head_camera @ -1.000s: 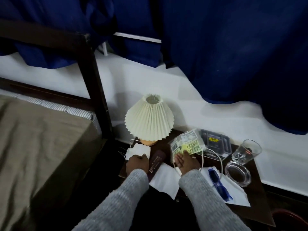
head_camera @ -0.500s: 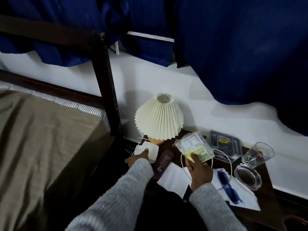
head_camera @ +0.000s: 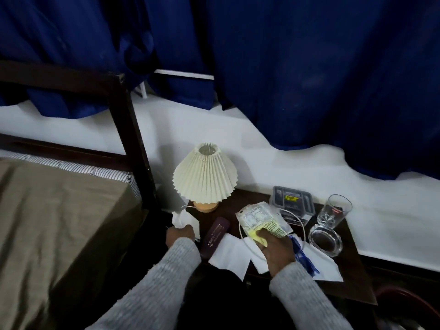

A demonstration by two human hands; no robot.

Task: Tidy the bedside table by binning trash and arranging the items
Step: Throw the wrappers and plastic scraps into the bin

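The dark bedside table (head_camera: 342,285) carries a pleated cream lamp (head_camera: 205,176). My right hand (head_camera: 277,251) grips a clear and yellow plastic packet (head_camera: 259,219) by its near end, just above the tabletop. At the table's left edge my left hand (head_camera: 179,236) is closed on a crumpled white tissue (head_camera: 183,219). Between the hands lie a dark maroon case (head_camera: 215,235) and flat white paper sheets (head_camera: 229,254). A blue pen (head_camera: 303,257) rests on paper to the right of my right hand. A thin white cable (head_camera: 301,222) loops behind the packet.
A grey plastic box (head_camera: 291,200) with a yellow label sits at the back. A drinking glass (head_camera: 334,210) and a glass ashtray (head_camera: 325,239) stand at the right. The bed (head_camera: 54,217) and its dark post (head_camera: 133,139) border the left. Blue curtains hang behind.
My left hand has closed on the white tissue and crumpled it at the table's left edge. My right hand has shifted its grip on the packet and drawn it nearer. The view swung left.
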